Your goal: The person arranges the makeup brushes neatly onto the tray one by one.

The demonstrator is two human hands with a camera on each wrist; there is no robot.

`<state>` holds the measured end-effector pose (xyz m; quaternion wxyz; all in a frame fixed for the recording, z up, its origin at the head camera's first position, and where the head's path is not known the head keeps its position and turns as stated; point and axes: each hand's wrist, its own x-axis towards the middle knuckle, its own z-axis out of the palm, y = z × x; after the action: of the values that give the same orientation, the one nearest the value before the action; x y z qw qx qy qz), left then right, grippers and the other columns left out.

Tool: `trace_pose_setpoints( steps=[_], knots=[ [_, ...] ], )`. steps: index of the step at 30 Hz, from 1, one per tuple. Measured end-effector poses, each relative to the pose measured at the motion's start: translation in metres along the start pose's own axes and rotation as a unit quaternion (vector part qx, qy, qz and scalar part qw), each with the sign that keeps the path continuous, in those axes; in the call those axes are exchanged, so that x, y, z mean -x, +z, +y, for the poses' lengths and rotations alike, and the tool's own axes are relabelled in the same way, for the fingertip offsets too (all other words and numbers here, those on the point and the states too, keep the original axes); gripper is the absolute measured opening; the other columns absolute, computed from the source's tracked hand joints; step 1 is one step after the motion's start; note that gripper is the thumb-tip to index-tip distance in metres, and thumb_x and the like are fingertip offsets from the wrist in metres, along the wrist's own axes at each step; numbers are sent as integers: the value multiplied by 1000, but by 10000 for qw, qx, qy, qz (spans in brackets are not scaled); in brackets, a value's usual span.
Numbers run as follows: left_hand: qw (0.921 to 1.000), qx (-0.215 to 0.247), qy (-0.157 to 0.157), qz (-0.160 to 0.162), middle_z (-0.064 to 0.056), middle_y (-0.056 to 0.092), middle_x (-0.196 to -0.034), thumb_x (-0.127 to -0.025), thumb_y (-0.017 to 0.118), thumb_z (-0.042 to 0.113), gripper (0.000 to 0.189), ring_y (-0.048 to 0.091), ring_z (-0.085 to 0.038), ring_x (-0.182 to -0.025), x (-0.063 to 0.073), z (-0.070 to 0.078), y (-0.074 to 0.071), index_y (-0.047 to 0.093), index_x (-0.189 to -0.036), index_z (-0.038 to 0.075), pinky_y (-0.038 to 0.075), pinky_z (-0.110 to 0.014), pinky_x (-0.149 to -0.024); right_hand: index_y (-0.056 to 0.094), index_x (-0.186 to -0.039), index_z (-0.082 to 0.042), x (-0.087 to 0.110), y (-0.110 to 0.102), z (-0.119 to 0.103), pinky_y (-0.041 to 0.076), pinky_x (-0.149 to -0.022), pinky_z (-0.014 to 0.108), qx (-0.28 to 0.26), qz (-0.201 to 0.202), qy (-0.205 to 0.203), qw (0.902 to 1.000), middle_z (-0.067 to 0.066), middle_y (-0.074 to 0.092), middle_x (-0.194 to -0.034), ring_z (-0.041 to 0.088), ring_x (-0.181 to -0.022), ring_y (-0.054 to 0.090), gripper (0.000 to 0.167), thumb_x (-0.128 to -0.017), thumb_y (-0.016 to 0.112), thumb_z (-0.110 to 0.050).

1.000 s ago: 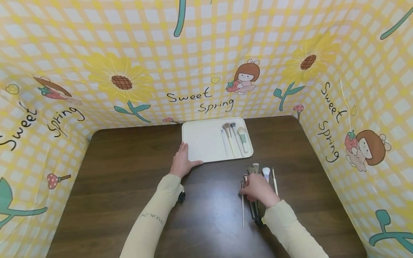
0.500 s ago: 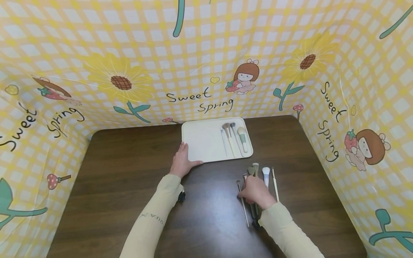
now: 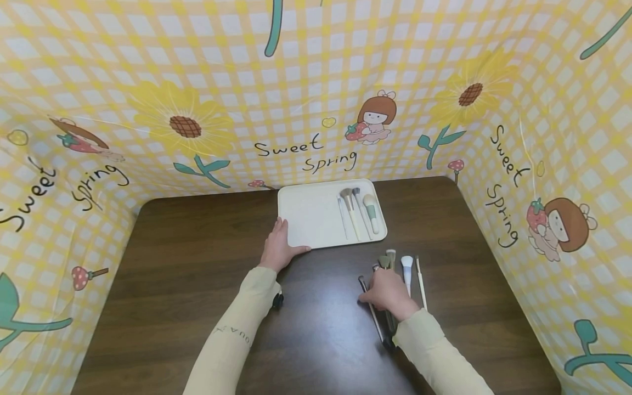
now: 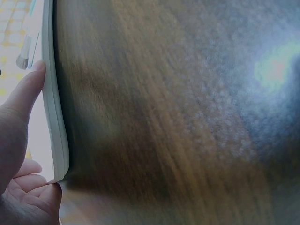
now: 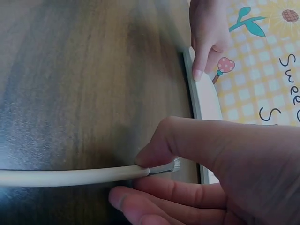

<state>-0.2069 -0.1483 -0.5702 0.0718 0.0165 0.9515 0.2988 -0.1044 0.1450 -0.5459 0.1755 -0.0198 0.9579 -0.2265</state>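
Observation:
A white tray (image 3: 311, 214) lies at the back of the table, bearing several makeup brushes (image 3: 353, 211) along its right side. My left hand (image 3: 277, 248) grips the tray's near left corner, its thumb on the front rim in the left wrist view. In the right wrist view, my right hand (image 5: 187, 164) pinches a thin makeup brush (image 5: 70, 177) near its metal collar, between thumb and forefinger. The pale handle runs back toward the person. Other makeup brushes (image 3: 385, 262) lie under and beyond the right hand, partly hidden by it.
To the right of that hand lie a white-headed brush (image 3: 407, 269) and a slim pale-handled one (image 3: 421, 280). Patterned cloth (image 3: 296, 99) rises behind the dark wooden table (image 3: 197, 230) and at both sides.
My right hand has shifted slightly left with the thin brush, whose head end has swung left, so it now slants. The left hand and tray stay put.

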Motion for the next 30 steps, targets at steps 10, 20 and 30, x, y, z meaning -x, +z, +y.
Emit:
trace_pose_setpoints(
  steps=[10, 20, 30],
  knots=[
    [10000, -17, 63, -7, -32, 16, -162, -79, 86, 51, 117, 24, -44, -147, -3, -2, 1, 23, -157, -9, 31, -52, -115, 53, -43, -16, -4, -7, -3, 34, -40, 27, -271, -19, -237, 9993, -7, 48, -36, 9, -34, 45, 44, -76, 79, -30],
    [10000, -24, -4, -63, -31, 15, -163, -79, 86, 52, 118, 22, -42, -149, -2, -2, 2, 23, -157, -9, 30, -53, -115, 56, -49, -12, -10, -17, -8, 33, -39, 25, -778, -104, -254, 9966, -3, 53, -41, 11, -37, 53, 43, -86, 75, -22],
    [10000, -11, -68, -69, -30, 15, -163, -78, 86, 52, 118, 24, -43, -148, -2, -2, 1, 22, -158, -8, 30, -52, -115, 56, -52, -11, -11, -17, -8, 37, -42, 25, -884, -123, -194, 9958, -3, 54, -44, 13, -42, 57, 40, -84, 78, -20]
  ],
)
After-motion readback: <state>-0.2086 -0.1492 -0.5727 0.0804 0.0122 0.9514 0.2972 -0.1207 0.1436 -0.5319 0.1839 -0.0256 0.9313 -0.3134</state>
